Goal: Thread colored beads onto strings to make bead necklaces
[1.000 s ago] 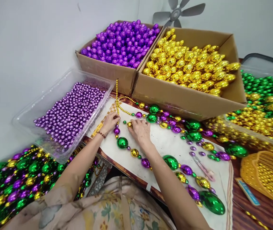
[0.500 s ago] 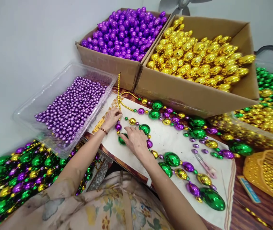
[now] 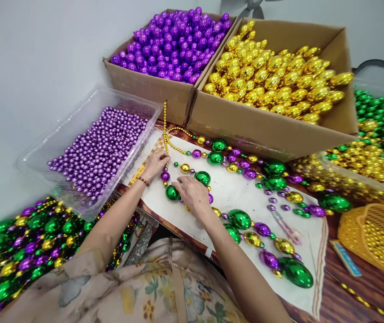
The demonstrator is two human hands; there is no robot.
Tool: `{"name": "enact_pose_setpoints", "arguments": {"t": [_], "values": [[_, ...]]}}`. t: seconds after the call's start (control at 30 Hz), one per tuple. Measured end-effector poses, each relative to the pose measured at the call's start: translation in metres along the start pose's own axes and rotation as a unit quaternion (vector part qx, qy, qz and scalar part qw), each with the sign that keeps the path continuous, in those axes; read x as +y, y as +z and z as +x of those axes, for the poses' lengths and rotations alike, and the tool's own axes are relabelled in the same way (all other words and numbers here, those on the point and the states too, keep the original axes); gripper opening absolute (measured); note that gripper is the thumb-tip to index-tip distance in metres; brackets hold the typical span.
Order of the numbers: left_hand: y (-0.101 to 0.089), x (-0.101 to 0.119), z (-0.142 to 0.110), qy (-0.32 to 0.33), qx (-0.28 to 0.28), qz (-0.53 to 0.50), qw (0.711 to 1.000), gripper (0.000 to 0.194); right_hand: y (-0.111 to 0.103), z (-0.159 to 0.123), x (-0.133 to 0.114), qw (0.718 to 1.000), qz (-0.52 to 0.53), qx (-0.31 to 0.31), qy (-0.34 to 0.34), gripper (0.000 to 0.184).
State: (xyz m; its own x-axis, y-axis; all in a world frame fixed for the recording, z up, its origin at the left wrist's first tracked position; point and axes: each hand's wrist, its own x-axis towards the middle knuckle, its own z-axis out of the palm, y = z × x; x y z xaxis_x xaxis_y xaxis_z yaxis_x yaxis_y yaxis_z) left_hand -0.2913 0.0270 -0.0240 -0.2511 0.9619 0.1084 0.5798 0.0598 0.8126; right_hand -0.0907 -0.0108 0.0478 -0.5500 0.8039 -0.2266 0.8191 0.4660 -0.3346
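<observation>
On the white cloth (image 3: 242,188), my left hand (image 3: 157,165) pinches a bead string where small gold beads (image 3: 165,134) meet a purple bead (image 3: 165,176). My right hand (image 3: 192,193) lies over another part of the beads, its fingers loosely stretched. Left of its thumb is a big green bead (image 3: 172,193); another green bead (image 3: 202,177) sits beside its fingertips. From under the right hand a row of beads leads towards a large green oval bead (image 3: 295,272). A second bead row (image 3: 216,158) runs along the boxes. What the right palm covers is hidden.
Cardboard boxes hold purple balls (image 3: 175,45) and gold oval beads (image 3: 272,76). A clear tub (image 3: 32,152) of small purple beads stands at left. Pink-handled tweezers (image 3: 289,231), a blue-and-white small box (image 3: 346,259) and a yellow basket (image 3: 350,229) are at right. Finished-looking strands (image 3: 27,251) pile at lower left.
The view has shifted slightly. My right hand's thumb has drawn in, showing more of the big green bead beside it. My left hand keeps its pinch on the string.
</observation>
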Motion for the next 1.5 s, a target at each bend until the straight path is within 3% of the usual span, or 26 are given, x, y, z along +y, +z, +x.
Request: {"name": "enact_pose_setpoints", "arguments": {"t": [0.17, 0.47, 0.7, 0.87, 1.23, 1.5], "values": [[-0.001, -0.002, 0.0, 0.006, -0.004, -0.017, 1.0, 0.01, -0.004, 0.005, 0.004, 0.999, 0.019, 0.021, 0.022, 0.031], [0.0, -0.005, 0.0, 0.003, -0.006, -0.037, 0.999, 0.007, -0.01, 0.021, 0.007, 0.997, -0.055, 0.057, 0.008, 0.032], [-0.001, -0.008, 0.0, 0.014, -0.005, -0.066, 0.998, 0.005, -0.004, 0.047, 0.008, 0.992, -0.076, 0.101, -0.027, 0.033], [-0.002, -0.01, -0.001, 0.032, -0.009, -0.089, 0.995, 0.005, 0.003, 0.069, -0.001, 0.991, -0.086, 0.1, -0.033, 0.031], [-0.004, -0.011, -0.002, 0.047, -0.023, -0.108, 0.993, 0.006, 0.012, 0.085, -0.002, 0.995, -0.039, 0.086, -0.028, 0.032], [-0.002, -0.008, -0.003, 0.025, -0.018, -0.079, 0.996, 0.003, 0.001, 0.078, 0.018, 0.99, 0.047, 0.131, 0.014, 0.027]]}}
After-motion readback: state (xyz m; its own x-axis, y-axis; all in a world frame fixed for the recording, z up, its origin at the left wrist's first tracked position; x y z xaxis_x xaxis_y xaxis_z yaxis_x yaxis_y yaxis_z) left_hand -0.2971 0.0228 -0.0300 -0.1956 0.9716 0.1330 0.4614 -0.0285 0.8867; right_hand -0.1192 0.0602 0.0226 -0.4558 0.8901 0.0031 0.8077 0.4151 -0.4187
